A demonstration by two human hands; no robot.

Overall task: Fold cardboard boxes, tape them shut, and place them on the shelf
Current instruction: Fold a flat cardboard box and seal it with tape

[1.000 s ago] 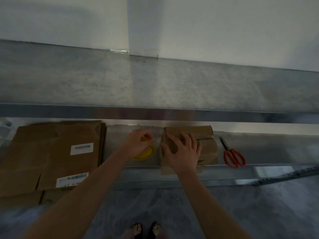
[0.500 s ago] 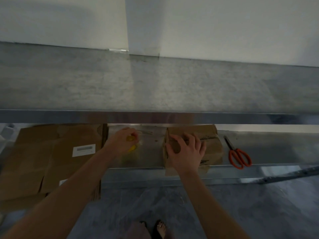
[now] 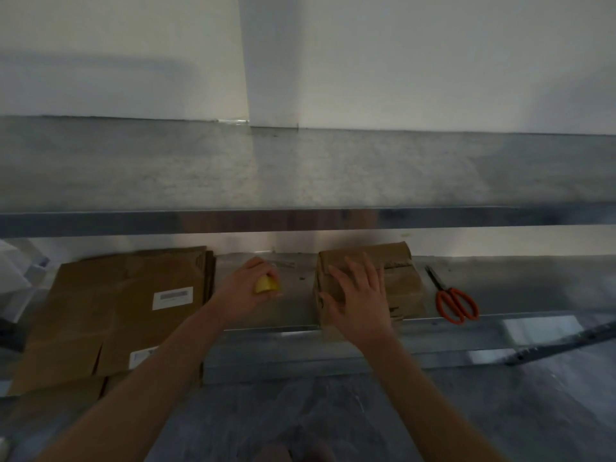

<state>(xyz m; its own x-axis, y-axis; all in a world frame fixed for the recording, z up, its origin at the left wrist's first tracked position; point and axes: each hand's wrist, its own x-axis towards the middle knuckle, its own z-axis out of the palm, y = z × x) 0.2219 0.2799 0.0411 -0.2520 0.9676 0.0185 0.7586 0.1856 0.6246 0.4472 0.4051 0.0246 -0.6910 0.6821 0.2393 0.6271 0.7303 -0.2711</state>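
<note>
The upper metal shelf (image 3: 300,168) is stretching along the wall. On the lower shelf (image 3: 516,281), a stack of flattened cardboard boxes (image 3: 126,295) is lying at the left. The folded cardboard box (image 3: 403,288) is sitting mid-shelf, with the right grip (image 3: 360,301) pressing flat on it, fingers spread. The left grip (image 3: 243,288) is clamping a yellow tape roll (image 3: 266,284), apart from the box. Orange scissors (image 3: 455,303) are lying to its right. Taping seems to be in hand: next, 1 strip needs drawing across the flaps.
</note>
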